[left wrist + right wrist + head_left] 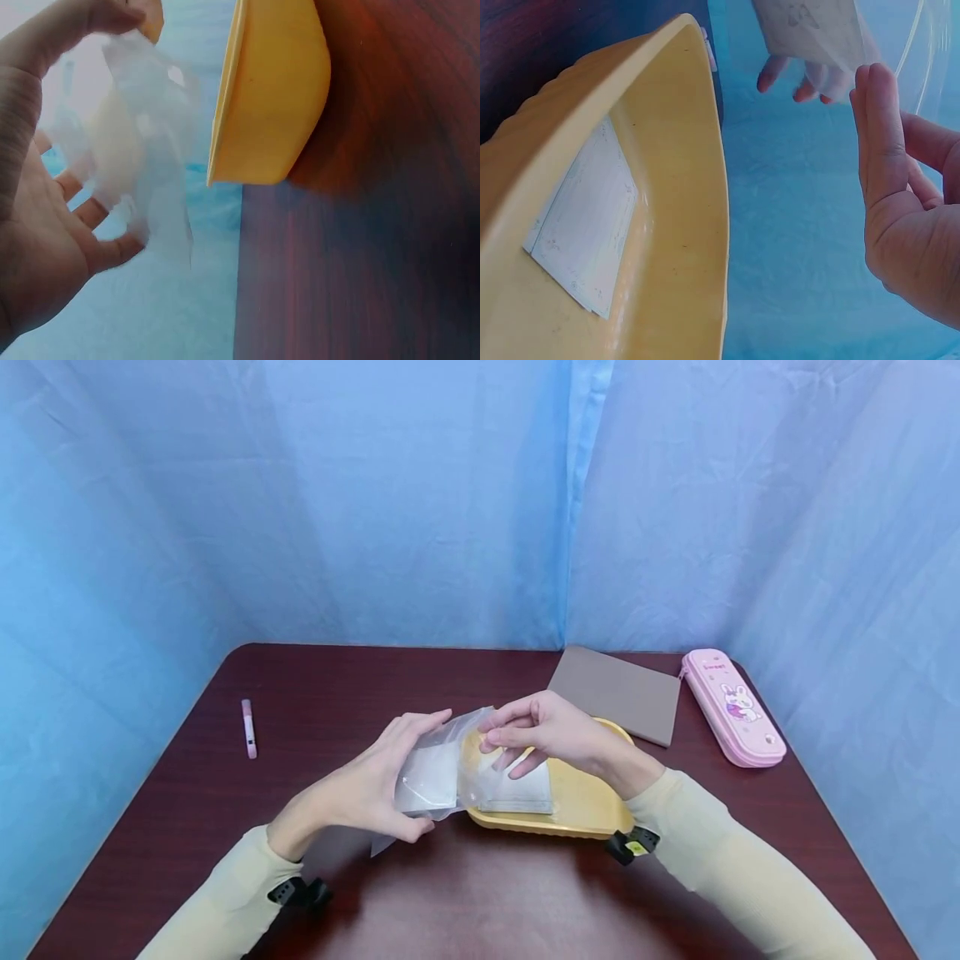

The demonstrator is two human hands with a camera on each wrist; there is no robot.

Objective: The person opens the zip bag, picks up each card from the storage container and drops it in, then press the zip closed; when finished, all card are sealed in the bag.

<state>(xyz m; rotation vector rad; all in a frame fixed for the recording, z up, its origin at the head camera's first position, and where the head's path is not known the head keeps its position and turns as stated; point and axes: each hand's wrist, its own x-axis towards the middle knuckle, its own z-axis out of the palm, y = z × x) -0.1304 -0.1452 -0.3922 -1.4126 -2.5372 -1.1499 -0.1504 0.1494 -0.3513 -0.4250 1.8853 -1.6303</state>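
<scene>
A clear plastic bag [468, 768] with a flat white card-like piece [435, 774] inside is held up over the left end of a yellow basket [592, 793]. My left hand [367, 781] grips the bag across its width, thumb at the near edge and fingers at the far one, as the left wrist view shows too. At the bag's right end, my right hand [555, 735] pinches the plastic between thumb and forefinger, the other fingers extended loosely. White paper cards [589, 221] lie stacked on the basket's floor, partly hidden by the bag in the head view.
A grey-brown flat notebook [622, 693] lies behind the basket. Farther right is a pink pencil case [735, 708] with a rabbit picture. A pink-and-white marker [249, 728] lies at the left. Blue curtains [405, 502] surround the dark red table [480, 893].
</scene>
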